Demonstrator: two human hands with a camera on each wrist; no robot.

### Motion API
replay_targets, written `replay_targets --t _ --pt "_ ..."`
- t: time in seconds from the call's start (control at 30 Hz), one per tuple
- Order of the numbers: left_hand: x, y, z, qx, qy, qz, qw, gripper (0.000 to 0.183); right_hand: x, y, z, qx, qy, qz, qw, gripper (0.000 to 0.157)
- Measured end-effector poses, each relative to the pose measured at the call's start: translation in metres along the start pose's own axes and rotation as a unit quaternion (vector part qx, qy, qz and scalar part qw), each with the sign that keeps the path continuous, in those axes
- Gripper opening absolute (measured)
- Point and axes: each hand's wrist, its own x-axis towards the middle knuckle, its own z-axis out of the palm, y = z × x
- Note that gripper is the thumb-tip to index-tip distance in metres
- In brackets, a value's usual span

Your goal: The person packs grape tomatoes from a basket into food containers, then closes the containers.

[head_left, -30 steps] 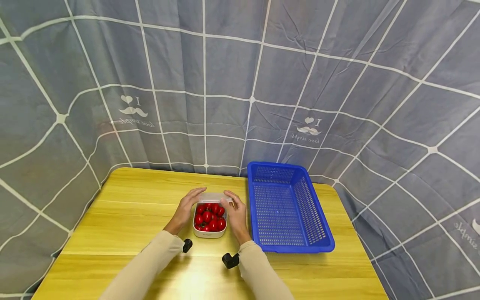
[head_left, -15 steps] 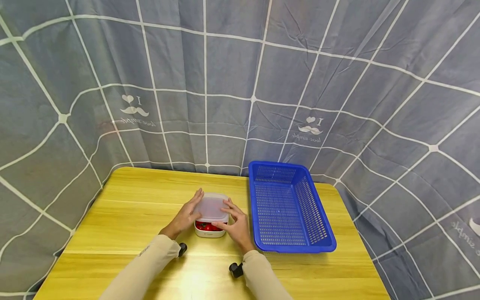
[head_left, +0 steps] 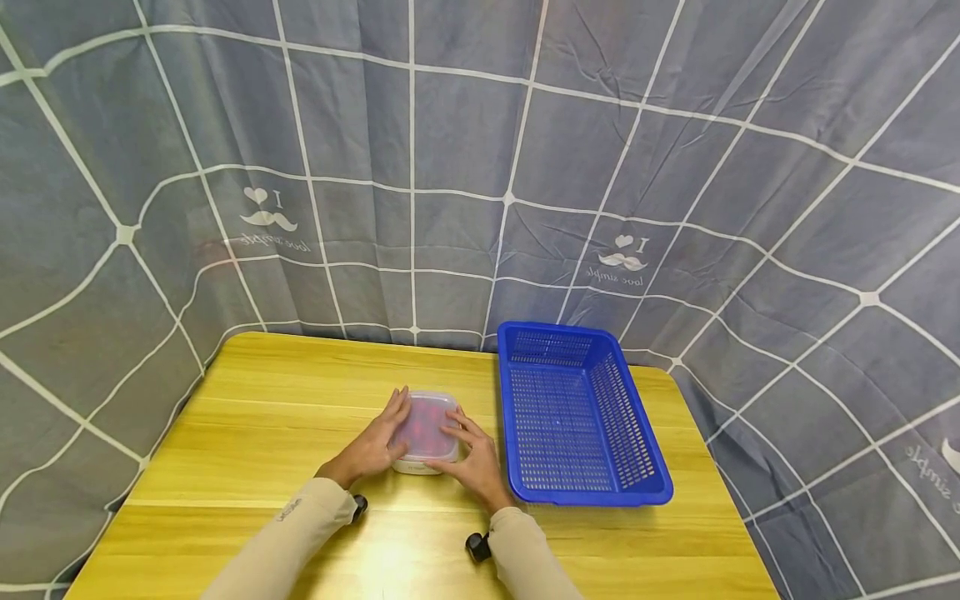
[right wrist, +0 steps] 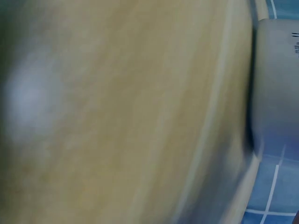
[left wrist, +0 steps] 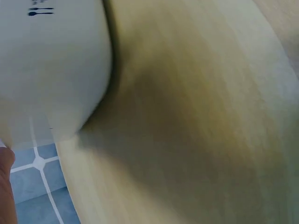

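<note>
A translucent lid [head_left: 428, 429] lies over the white food container [head_left: 417, 468] on the wooden table, with red tomatoes showing dimly through it. My left hand [head_left: 373, 442] holds the lid along its left side, thumb near the front corner. On the opposite side my right hand [head_left: 474, 457] holds the lid's edge, with fingers on the right and thumb at the front. The left wrist view gives a close look at the container's white wall [left wrist: 51, 70] with a printed mark; only a bit of finger shows. In the right wrist view the container's wall [right wrist: 278, 88] stands at the right edge.
A blue perforated plastic basket [head_left: 555, 498] stands right of the container, close to my right hand. The wooden table [head_left: 277, 400] ends at the back against a grey curtain [head_left: 450, 233] with white grid lines. Black wrist cameras [head_left: 477, 547] hang below the sleeves.
The lid has come down from a tilted position behind the tomatoes and now covers them. Both hands have moved toward me with it and hold its sides.
</note>
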Motion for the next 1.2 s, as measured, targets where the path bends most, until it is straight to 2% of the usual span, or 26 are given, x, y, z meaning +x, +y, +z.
replay_targets --t 0.2,0.4,0.53,0.7,0.8,1.0,1.2 --pt "-0.002 -0.003 0.001 0.015 -0.016 -0.007 0.9997 0.071 -0.003 0.004 -0.001 -0.033 -0.019 0.001 0.999 0.06" --pt "-0.006 -0.005 0.0 0.029 -0.021 -0.013 0.9993 0.072 -0.001 0.005 0.0 -0.034 -0.033 0.016 0.999 0.058" --pt "-0.006 -0.007 -0.001 0.043 -0.025 0.003 0.9988 0.071 0.002 0.005 0.0 -0.053 -0.062 0.033 0.996 0.063" --pt "-0.005 -0.008 -0.004 0.073 -0.028 0.038 0.9962 0.069 0.007 0.002 0.001 -0.085 -0.102 0.062 0.989 0.079" --pt "-0.005 -0.008 -0.007 0.097 -0.036 0.044 0.9937 0.069 0.012 0.0 0.003 -0.099 -0.114 0.08 0.985 0.088" --pt "-0.004 -0.008 -0.011 0.152 -0.062 0.02 0.9862 0.073 0.016 0.002 0.005 -0.116 -0.12 0.108 0.98 0.098" --pt "-0.003 -0.009 -0.015 0.166 -0.068 0.003 0.9838 0.081 0.014 0.008 0.006 -0.115 -0.116 0.122 0.979 0.103"
